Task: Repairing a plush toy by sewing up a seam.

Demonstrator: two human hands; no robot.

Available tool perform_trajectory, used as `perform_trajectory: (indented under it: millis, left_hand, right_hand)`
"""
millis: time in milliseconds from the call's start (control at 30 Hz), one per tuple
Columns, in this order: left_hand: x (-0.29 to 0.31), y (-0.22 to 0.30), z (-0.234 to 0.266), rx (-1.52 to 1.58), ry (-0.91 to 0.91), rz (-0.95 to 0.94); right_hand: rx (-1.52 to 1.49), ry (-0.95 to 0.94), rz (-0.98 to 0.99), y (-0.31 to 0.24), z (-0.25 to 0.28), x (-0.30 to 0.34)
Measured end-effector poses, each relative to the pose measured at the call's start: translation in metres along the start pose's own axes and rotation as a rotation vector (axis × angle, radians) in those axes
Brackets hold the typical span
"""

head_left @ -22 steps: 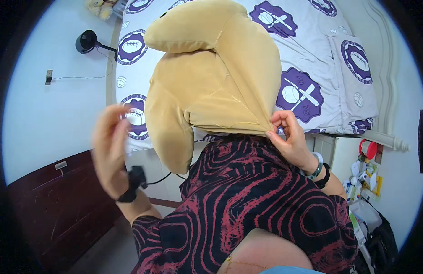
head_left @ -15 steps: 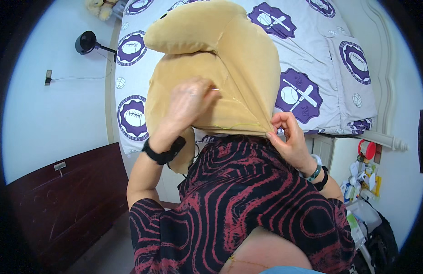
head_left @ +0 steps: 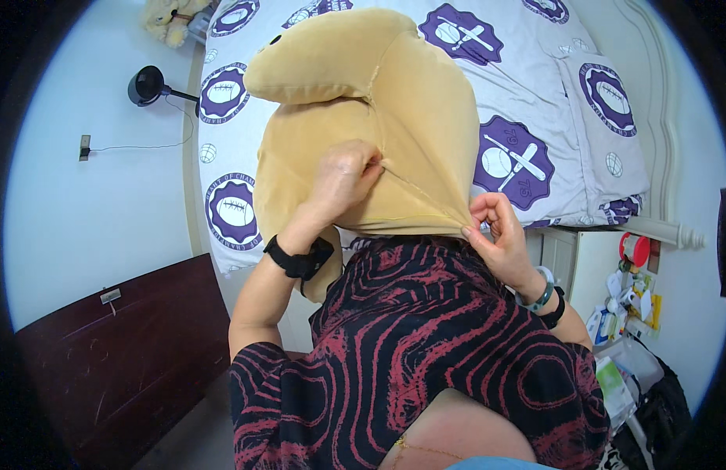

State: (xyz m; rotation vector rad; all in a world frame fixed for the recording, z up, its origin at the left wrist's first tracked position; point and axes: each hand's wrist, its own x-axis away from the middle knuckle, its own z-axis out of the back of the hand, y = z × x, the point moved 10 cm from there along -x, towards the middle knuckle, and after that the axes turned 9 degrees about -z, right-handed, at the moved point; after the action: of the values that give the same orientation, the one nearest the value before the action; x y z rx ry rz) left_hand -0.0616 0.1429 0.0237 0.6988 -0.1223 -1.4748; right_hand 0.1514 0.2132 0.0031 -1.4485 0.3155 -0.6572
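A large tan plush toy (head_left: pixel 433 102) lies over the bed's edge against my lap, with a black eye at its upper left. My left hand (head_left: pixel 347 176) is closed in a pinch on the fabric at the seam. A needle seen in these fingers a moment ago is hidden now. At the toy's lower right corner my right hand (head_left: pixel 496 239) pinches the fabric between thumb and forefinger, its other fingers curled. Between the two hands the seam runs in a taut slanting line. A yellow thread (head_left: pixel 402 217) runs along the toy's lower edge.
The bed (head_left: pixel 567 102) has white bedding with purple sports patterns. A black lamp (head_left: pixel 148 86) stands at the left wall, below a pale stuffed toy (head_left: pixel 175 19). A dark wooden panel (head_left: pixel 128 337) is at lower left. On the right, a white cabinet (head_left: pixel 594 270) stands near small items and a black bag (head_left: pixel 664 411).
My left hand has moved slightly right and down onto the seam, and the needle no longer shows. My right hand still pinches the corner. The view has shifted a little.
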Motion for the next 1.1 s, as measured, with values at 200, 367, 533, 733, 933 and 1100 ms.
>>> perform_trajectory:
  millis: [200,367,533,733,933,1100]
  left_hand:
    - [0.016,-0.028,0.014,0.284,-0.028,0.344]
    - [0.018,-0.017,0.031,0.260,-0.061,0.358]
    - [0.022,-0.003,0.035,0.238,0.007,0.260]
    - [0.021,0.002,0.032,0.209,0.030,0.208]
    - [0.031,-0.023,0.017,0.266,0.000,0.380]
    - [0.024,-0.024,0.017,0.153,-0.010,0.386]
  right_hand:
    - [-0.009,-0.018,-0.039,0.006,0.002,0.000]
    - [0.104,-0.042,-0.050,0.007,0.001,-0.001]
    - [0.197,-0.064,-0.073,0.003,-0.003,-0.002]
    - [0.379,-0.050,-0.070,0.006,0.003,-0.008]
    - [0.143,-0.052,0.014,-0.003,-0.003,-0.013]
    - [-0.140,-0.174,-0.235,0.021,-0.015,-0.012]
